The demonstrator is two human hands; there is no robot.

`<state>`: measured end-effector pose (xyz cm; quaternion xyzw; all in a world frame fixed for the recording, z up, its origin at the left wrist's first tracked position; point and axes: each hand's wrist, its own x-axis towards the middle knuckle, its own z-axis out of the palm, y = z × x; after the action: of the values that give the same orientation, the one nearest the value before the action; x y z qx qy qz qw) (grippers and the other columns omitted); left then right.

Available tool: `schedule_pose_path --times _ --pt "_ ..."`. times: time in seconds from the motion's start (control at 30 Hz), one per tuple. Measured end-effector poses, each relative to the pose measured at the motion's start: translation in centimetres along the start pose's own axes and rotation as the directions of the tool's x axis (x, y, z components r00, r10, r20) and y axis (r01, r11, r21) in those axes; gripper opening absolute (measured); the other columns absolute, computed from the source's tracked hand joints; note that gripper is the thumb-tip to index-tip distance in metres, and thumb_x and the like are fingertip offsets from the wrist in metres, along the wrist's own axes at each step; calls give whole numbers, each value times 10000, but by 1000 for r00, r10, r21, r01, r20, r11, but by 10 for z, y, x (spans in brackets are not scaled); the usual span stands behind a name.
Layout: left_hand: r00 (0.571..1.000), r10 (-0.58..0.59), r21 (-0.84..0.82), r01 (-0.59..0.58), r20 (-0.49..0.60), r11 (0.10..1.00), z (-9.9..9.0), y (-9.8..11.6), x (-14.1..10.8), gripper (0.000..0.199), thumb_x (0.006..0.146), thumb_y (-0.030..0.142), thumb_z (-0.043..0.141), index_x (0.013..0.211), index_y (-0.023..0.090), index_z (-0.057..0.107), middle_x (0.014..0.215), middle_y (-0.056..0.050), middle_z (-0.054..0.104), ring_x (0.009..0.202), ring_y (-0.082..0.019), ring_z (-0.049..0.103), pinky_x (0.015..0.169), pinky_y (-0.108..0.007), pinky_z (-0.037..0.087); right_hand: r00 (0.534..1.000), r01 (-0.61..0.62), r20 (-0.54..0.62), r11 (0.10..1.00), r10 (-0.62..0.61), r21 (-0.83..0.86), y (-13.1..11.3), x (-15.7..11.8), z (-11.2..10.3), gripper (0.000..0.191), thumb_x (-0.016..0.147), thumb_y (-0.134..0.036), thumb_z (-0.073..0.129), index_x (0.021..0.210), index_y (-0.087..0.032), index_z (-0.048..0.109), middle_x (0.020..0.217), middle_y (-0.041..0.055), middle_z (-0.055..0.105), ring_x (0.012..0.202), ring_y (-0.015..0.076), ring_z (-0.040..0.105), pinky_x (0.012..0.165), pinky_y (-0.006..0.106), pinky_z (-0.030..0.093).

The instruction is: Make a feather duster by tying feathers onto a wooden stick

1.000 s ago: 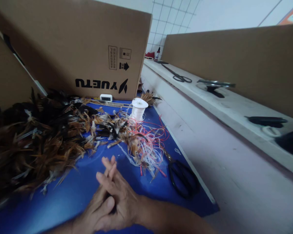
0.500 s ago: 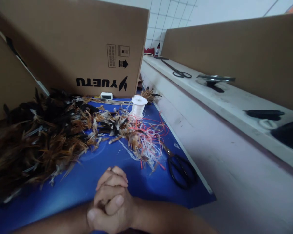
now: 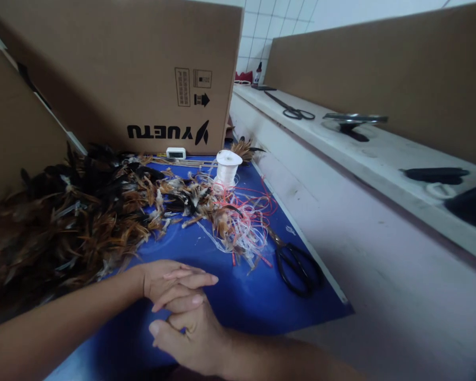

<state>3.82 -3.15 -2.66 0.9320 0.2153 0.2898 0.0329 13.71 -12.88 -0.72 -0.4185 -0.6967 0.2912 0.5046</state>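
Observation:
My left hand (image 3: 164,276) reaches in from the left over the near part of the blue table surface, its fingers pointing right. My right hand (image 3: 200,330) meets it from the right, and the fingers of both are interlaced. The fingers look stretched out rather than curled, and the right thumb stands apart. Neither hand holds any object. Beyond them lies a tangle of clear and pink ribbon (image 3: 248,227) with black-handled scissors (image 3: 297,264) to its right. Brown and black feathers (image 3: 91,227) are heaped at the left. A white spool (image 3: 227,168) stands upright behind the tangle.
A large cardboard box (image 3: 103,69) walls off the back. In front of it is a small white digital device (image 3: 176,153). Along the right runs a raised white ledge (image 3: 325,132) bearing another pair of scissors (image 3: 297,113) and a black object (image 3: 436,174).
The clasped hands have loosened: the fingers were folded tightly together and are now straighter. My left wrist and forearm have risen and come forward. The view has shifted slightly.

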Motion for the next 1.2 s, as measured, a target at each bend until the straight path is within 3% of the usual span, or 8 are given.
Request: schedule_pose_path --times 0.2,0.3,0.5,0.57,0.6,0.67,0.83,1.2 --pt "956 195 -58 -186 222 981 -62 -73 65 300 764 189 539 1020 291 657 1230 -25 614 1239 -203 481 1053 -445 347 970 -170 -177 985 167 -2 -12 24 -28 210 795 -206 602 978 -230 701 1120 32 646 1071 168 557 963 352 423" --pt "747 441 -123 -443 497 888 -102 -115 91 396 835 158 340 1111 204 620 1290 20 574 1300 -187 393 1072 -541 172 951 -158 -282 984 131 -76 -5 40 -46 210 845 -181 521 976 -199 684 1073 61 627 1043 161 548 936 338 425" --pt "839 101 458 -388 534 800 -139 -164 129 782 732 208 -107 940 -103 579 1039 -31 591 1268 -278 351 905 -538 292 977 33 -169 885 -126 -464 46 61 -38 282 882 -251 454 627 -174 544 622 -1 524 630 118 502 668 262 409" --pt "846 93 554 -424 526 717 -133 -179 142 668 814 185 -5 788 -30 627 856 -20 609 1152 -191 527 905 -482 323 983 112 -60 827 -173 -551 62 61 -27 287 880 -261 444 619 -179 530 596 -9 527 576 113 492 604 253 390" --pt "838 115 564 -453 533 690 -127 -187 149 446 866 228 265 686 81 646 749 -31 643 968 -176 635 884 -433 411 980 150 -20 802 -199 -579 69 60 -22 292 876 -266 445 608 -182 521 582 -13 527 544 110 485 563 251 375" --pt "841 80 614 -452 535 647 -112 -202 161 261 848 183 430 696 117 632 708 -76 638 805 -185 630 812 -386 437 962 243 53 748 -269 -617 80 57 -14 293 863 -283 453 593 -186 508 553 -18 523 492 111 473 499 266 342" --pt "862 19 621 -380 506 685 -62 -225 186 225 869 144 405 895 114 627 845 -125 652 826 -226 578 792 -392 376 890 454 264 661 -372 -598 91 52 -8 218 815 -260 489 606 -199 487 520 -33 511 439 122 474 434 286 294" --pt "898 -210 617 -83 387 782 60 -266 215 402 854 62 367 1230 68 509 1146 -197 586 1097 -246 532 883 -354 423 897 427 349 735 -271 -527 96 59 -11 185 816 -233 472 637 -203 435 545 -36 497 445 112 443 418 265 288"
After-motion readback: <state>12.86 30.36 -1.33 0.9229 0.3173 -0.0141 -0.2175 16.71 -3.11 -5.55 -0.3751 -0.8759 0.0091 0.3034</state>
